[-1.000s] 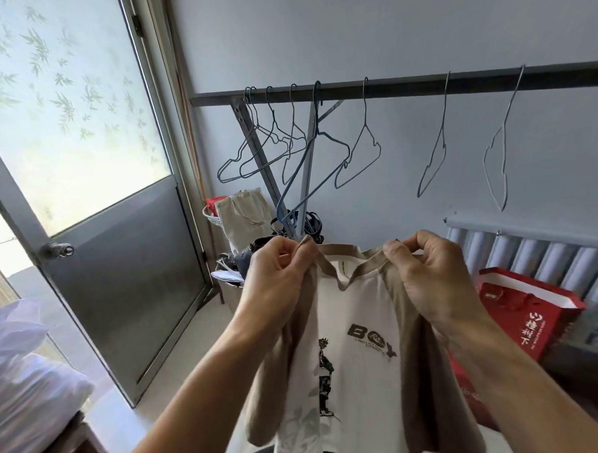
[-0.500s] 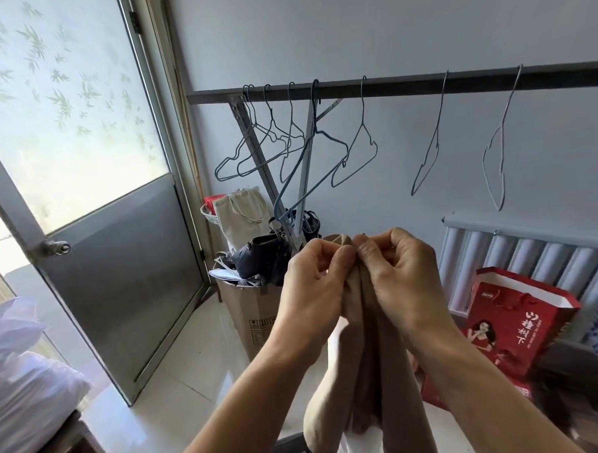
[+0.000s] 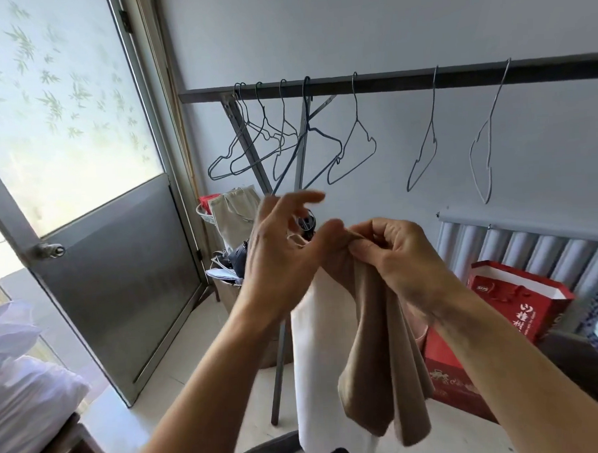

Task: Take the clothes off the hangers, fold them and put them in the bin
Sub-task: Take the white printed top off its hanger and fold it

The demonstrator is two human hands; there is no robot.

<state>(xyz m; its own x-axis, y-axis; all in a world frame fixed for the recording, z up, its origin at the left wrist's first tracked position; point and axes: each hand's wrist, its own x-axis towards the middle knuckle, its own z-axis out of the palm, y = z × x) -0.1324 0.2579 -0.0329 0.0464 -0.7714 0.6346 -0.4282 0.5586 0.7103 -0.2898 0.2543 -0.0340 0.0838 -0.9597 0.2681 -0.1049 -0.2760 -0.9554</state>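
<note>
The only writing I can make out from here is on the red paper bag (image 3: 520,295) over on the right. A column of white Chinese characters (image 3: 527,319) runs down its front face. The top one looks like 椿 and the one under it like 树, though I would not swear to either, and the column is hidden from there down. Higher on the same face sits a small white logo (image 3: 482,288), too small to read. Low on the bag's near side there is a gold print (image 3: 446,377), too blurred to read.
</note>
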